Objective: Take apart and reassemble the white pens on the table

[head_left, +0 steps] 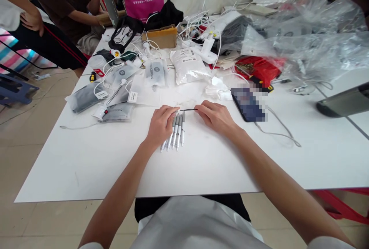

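Observation:
Between my two hands stretches a thin dark pen refill (pixel 188 109), held level just above the table, with a lighter end toward the left. My left hand (pixel 162 122) is closed in a pinch on its left end. The fingertips of my right hand (pixel 215 116) pinch the right end. Several white pens with grey grips (pixel 178 130) lie side by side below the refill, grips pointing away from me. My left hand partly covers the leftmost of them.
Beyond my hands lie packaged pouches (pixel 155 72), a white plastic parcel (pixel 190 66) and tangled white cables (pixel 196 24). A phone (pixel 248 104) and a grey cylinder (pixel 344 101) are to the right. Clear plastic bags (pixel 311 45) fill the back right. Two people (pixel 72 10) are at the back left.

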### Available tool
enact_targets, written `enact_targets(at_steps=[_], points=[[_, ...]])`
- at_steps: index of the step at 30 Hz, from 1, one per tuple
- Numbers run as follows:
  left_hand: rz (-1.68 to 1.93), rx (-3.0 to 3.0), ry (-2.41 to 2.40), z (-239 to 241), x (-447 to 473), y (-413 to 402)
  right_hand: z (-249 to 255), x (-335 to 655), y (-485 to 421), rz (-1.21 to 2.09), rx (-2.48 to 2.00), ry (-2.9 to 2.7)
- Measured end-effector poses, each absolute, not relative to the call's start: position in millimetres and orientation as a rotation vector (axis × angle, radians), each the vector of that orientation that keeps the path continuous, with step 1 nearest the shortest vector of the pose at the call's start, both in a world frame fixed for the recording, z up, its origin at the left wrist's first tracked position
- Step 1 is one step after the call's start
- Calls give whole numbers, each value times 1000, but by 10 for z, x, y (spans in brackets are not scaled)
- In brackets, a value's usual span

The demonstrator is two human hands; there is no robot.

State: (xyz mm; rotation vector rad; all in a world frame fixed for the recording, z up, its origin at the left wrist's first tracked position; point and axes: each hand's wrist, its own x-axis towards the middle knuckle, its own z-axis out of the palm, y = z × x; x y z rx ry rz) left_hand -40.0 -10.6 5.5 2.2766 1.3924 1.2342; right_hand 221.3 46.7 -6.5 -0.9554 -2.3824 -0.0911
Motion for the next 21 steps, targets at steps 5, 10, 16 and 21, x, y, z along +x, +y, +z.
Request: enact_targets(at_steps=[5, 10, 16, 21], points=[[1243, 2262, 1387, 54, -421, -100, -76, 2252, 490, -103, -936, -2376], [1223, 2250, 1386, 56, -419, -107, -80, 2239, 484, -104, -889, -2376], [1209, 2273, 1368, 55, -408, -114, -71, 2222, 466, -133, -882, -2399], [1241, 2279, 1362, 53, -409, -105, -65, 2229, 463, -185, -865, -2418]])
